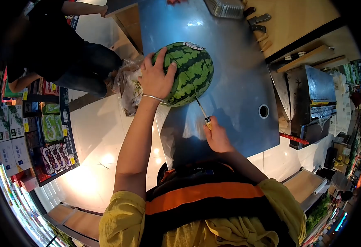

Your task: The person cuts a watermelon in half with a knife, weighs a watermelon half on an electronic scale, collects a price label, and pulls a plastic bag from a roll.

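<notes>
On the steel table, a striped green watermelon (192,74) with a white label on its top lies near the left edge. My left hand (157,78) presses on the melon's left side, its spread fingers curved over the rind; a bangle circles the wrist. Low on the right, my right hand (219,136) is closed around the handle of a long thin knife (202,108). The blade runs up to the melon's near right side, and a thin dark line continues across the rind. How deep the blade sits is hard to tell.
Several knives (258,22) lie at the table's far right, beside a clear plastic tray (225,7). A round hole (263,111) pierces the steel table (238,82). Plastic bags (127,84) hang at the left edge. Another person (61,45) stands there near product shelves (44,127).
</notes>
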{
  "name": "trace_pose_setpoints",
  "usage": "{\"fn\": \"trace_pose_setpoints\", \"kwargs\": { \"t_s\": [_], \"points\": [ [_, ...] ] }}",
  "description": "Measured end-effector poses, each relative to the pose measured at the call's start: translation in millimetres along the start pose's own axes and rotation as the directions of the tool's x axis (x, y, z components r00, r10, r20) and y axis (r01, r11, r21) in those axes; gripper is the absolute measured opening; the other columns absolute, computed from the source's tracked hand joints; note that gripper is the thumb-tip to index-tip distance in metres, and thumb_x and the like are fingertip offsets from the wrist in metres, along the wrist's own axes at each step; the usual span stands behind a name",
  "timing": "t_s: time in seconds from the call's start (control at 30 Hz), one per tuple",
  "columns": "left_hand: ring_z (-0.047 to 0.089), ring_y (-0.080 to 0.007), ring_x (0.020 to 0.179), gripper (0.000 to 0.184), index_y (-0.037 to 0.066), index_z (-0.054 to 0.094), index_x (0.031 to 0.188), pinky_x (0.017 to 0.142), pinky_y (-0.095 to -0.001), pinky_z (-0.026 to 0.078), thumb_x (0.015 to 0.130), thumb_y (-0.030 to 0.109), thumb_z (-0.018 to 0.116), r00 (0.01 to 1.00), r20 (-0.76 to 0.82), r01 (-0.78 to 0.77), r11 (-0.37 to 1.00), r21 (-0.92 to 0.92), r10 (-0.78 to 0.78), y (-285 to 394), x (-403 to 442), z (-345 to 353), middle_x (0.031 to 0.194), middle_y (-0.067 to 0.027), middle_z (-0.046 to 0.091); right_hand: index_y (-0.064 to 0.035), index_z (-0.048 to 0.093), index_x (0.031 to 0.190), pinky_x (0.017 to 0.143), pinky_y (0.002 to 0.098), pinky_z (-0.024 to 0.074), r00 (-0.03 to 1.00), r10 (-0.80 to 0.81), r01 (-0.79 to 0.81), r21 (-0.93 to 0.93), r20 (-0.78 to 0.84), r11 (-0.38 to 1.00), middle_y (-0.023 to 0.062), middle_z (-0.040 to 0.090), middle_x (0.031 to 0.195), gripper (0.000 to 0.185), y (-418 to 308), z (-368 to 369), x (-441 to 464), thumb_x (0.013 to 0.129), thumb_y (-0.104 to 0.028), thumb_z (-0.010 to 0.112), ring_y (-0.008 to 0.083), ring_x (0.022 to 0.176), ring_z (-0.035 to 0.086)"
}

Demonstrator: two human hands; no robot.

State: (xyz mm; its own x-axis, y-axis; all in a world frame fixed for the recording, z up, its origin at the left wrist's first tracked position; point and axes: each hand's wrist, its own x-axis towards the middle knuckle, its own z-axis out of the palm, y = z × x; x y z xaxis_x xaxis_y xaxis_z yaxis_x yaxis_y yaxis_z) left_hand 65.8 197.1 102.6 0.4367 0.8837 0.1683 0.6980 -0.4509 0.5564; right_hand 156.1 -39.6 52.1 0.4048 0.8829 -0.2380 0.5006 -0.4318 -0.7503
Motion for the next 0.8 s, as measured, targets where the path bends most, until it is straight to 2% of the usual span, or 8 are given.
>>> {"fn": "trace_pose_setpoints", "kwargs": {
  "t_s": [0.2, 0.3, 0.37, 0.43, 0.5, 0.57, 0.63, 0.8],
  "points": [
    [0.038, -0.0372, 0.116, 0.051, 0.022, 0.044, 0.128, 0.095, -0.0458, 0.033, 0.081, 0.042, 0.05, 1.0, -0.022, -0.02, 0.999, 0.032, 0.02, 3, 1, -1, 0.128, -0.0162, 0.038, 0.0004, 0.042, 0.101, 0.059, 0.0488, 0.0429, 1.0, -0.017, 0.017, -0.023, -0.024, 1.0, 0.0267, 0.056, 0.073, 0.026, 43, 35, 3, 0.084, -0.017, 0.053, 0.0451, 0.072, 0.054],
    [0.038, -0.0375, 0.116, 0.051, 0.022, 0.044, 0.128, 0.095, -0.0457, 0.033, 0.082, 0.042, 0.05, 1.0, -0.017, -0.024, 0.999, 0.026, 0.025, 2, -2, -1, 0.128, -0.0168, 0.039, 0.0, 0.042, 0.101, 0.061, 0.0472, 0.0438, 1.0, -0.003, 0.001, 0.177, 0.01, 0.984, 0.0271, 0.056, 0.079, 0.026, 54, 36, -9, 0.083, -0.015, 0.054, 0.0458, 0.076, 0.053],
    [0.037, -0.0381, 0.116, 0.051, 0.02, 0.044, 0.128, 0.095, -0.0459, 0.032, 0.082, 0.041, 0.05, 0.999, -0.016, -0.047, 0.999, 0.004, 0.047, 1, -1, -1, 0.127, -0.0182, 0.039, 0.0004, 0.042, 0.103, 0.062, 0.0434, 0.045, 0.998, -0.021, 0.016, 0.088, 0.056, 0.996, 0.0217, 0.057, 0.08, 0.028, 64, 25, -18, 0.084, -0.017, 0.053, 0.0404, 0.075, 0.057],
    [0.037, -0.0385, 0.116, 0.051, 0.019, 0.044, 0.128, 0.095, -0.0459, 0.033, 0.082, 0.04, 0.051, 0.992, -0.056, -0.113, 0.993, 0.016, 0.114, -2, -4, 0, 0.127, -0.0189, 0.039, -0.0005, 0.043, 0.101, 0.06, 0.0366, 0.045, 1.0, 0.001, -0.003, 0.086, 0.029, 0.996, 0.0146, 0.056, 0.079, 0.026, 61, -2, -44, 0.086, -0.02, 0.052, 0.0246, 0.072, 0.058],
    [0.035, -0.0394, 0.117, 0.052, 0.016, 0.045, 0.128, 0.096, -0.0461, 0.03, 0.081, 0.037, 0.052, 0.976, -0.085, -0.198, 0.98, 0.013, 0.199, 0, -17, -3, 0.128, -0.0196, 0.038, -0.0029, 0.046, 0.098, 0.057, 0.0293, 0.0431, 0.999, -0.046, 0.044, 0.295, 0.001, 0.954, 0.0073, 0.054, 0.073, 0.021, 90, -22, -53, 0.088, -0.021, 0.052, 0.0115, 0.068, 0.054],
    [0.033, -0.0382, 0.119, 0.055, 0.018, 0.044, 0.128, 0.096, -0.0492, 0.026, 0.078, 0.037, 0.054, 0.959, -0.093, -0.267, 0.964, 0.009, 0.267, -1, -36, -4, 0.13, -0.0184, 0.037, -0.0044, 0.047, 0.093, 0.055, 0.0249, 0.0404, 0.986, 0.162, -0.145, 0.255, -0.045, 0.956, 0.0046, 0.053, 0.068, 0.014, 64, -53, -39, 0.088, -0.017, 0.05, 0.0084, 0.063, 0.051],
    [0.03, -0.0373, 0.122, 0.06, 0.017, 0.043, 0.129, 0.097, -0.051, 0.019, 0.074, 0.038, 0.057, 0.915, -0.082, -0.396, 0.918, 0.005, 0.395, 1, -54, -7, 0.132, -0.0168, 0.035, -0.0041, 0.048, 0.093, 0.052, 0.0245, 0.0378, 0.977, -0.021, 0.084, 0.296, -0.21, 0.951, 0.0013, 0.05, 0.064, 0.012, 46, -74, -6, 0.089, -0.015, 0.049, 0.0083, 0.058, 0.047],
    [0.023, -0.0395, 0.126, 0.068, 0.016, 0.046, 0.128, 0.094, -0.0584, 0.015, 0.069, 0.046, 0.06, 0.924, -0.01, -0.378, 0.912, -0.161, 0.381, 5, -93, -14, 0.136, -0.0185, 0.03, -0.0033, 0.05, 0.104, 0.054, 0.0233, 0.0348, 0.951, -0.149, 0.227, 0.285, -0.27, 0.931, -0.0003, 0.045, 0.067, 0.019, 10, -98, 71, 0.09, -0.015, 0.047, 0.0079, 0.058, 0.04]
  ]
}}
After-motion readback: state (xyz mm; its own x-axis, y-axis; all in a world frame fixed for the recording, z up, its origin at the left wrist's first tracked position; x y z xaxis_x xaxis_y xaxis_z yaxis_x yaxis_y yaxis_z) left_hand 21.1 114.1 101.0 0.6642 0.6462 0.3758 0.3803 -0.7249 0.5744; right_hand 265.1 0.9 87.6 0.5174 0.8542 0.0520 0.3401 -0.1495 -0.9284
